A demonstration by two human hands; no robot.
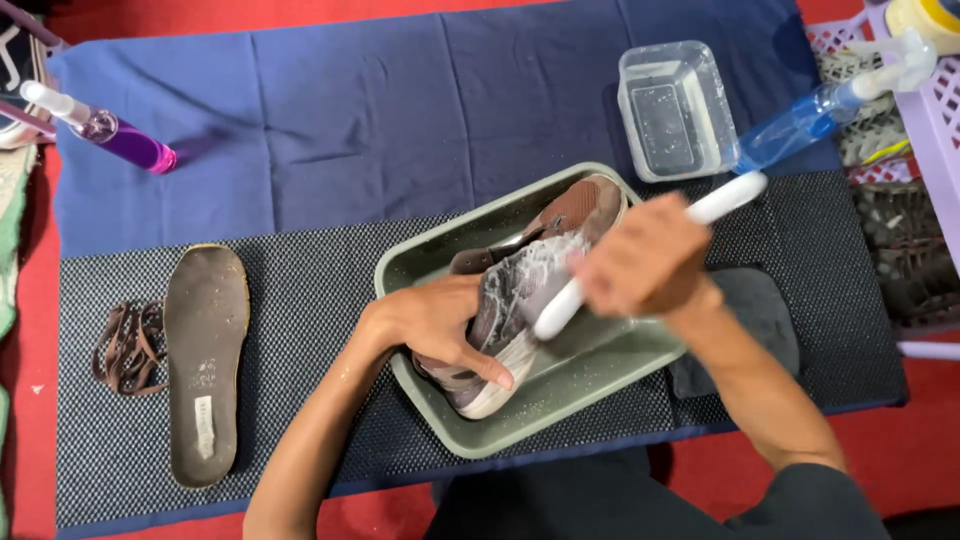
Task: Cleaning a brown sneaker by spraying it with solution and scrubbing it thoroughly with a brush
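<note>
Left hand (440, 325) clamps the sudsy grey-brown shoe (520, 300), right hand (645, 265) grips a white-handled brush (640, 255) — slick foam could let the shoe skid in the shallow green tray (440, 255).

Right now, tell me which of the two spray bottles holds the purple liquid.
The clear spray bottle with purple liquid lying at the far left on the blue cloth. The other bottle, by the clear plastic tub, is blue.

Soapy brown shoe (520, 290) lies tilted in grey-green tray (440, 262), white-handled brush (725, 198) against it.

Red floor (900, 450) all around. Over it a navy cloth (350, 110), then a dark mesh mat (320, 300). Even, bright light.
</note>
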